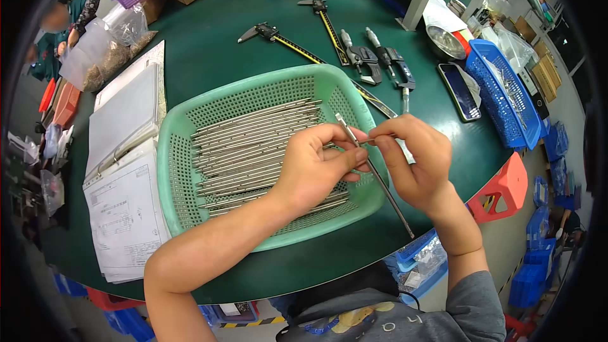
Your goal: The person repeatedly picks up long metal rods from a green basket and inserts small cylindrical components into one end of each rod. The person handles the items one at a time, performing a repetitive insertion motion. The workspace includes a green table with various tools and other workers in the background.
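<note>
My left hand (320,161) is closed around a thin metal rod (391,193), which slants from above the fingers down toward the table's near edge. Close by on the right, my right hand (415,158) pinches a small, thin piece against the rod's side; my fingers hide most of it and I cannot make out its kind. Both hands are over the right side of a green perforated plastic basket (174,152). Inside the basket lie several similar metal rods (253,136), side by side.
Digital calipers (329,28) and micrometers (361,57) lie beyond the basket. An open binder with drawings (126,209) is at left. A phone (459,92), a metal bowl (445,41) and a blue basket (500,95) are at right; a red stool (503,190) stands beside the table.
</note>
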{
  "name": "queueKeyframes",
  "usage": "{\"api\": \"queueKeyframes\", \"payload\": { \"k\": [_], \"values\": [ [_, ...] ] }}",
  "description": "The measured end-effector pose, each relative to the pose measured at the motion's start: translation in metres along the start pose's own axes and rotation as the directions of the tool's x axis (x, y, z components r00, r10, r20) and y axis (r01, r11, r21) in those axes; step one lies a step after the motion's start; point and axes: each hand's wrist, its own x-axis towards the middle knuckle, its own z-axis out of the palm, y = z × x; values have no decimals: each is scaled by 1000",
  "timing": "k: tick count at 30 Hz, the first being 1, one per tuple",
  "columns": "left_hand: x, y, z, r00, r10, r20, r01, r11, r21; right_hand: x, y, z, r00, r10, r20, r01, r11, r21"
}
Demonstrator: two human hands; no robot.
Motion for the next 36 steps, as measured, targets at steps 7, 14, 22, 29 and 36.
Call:
{"api": "queueKeyframes", "payload": {
  "k": [7,14,22,29,36],
  "values": [
    [-4,0,-2,998,-52,-41,50,998,-34,1,0,11,996,-84,26,86,993,-76],
    [-6,1,1,994,-18,-106,14,999,-44,3,4,14,998,-61,21,61,998,-7],
    [-8,6,4,995,-24,-98,17,997,-69,16,5,16,999,36,-4,-36,993,116],
    [-5,4,6,995,-27,-95,24,999,-39,13,6,17,1000,25,11,-26,991,129],
    [2,-11,0,987,116,-114,-107,991,81,16,0,22,961,-261,90,275,933,-233]
  ]
}}
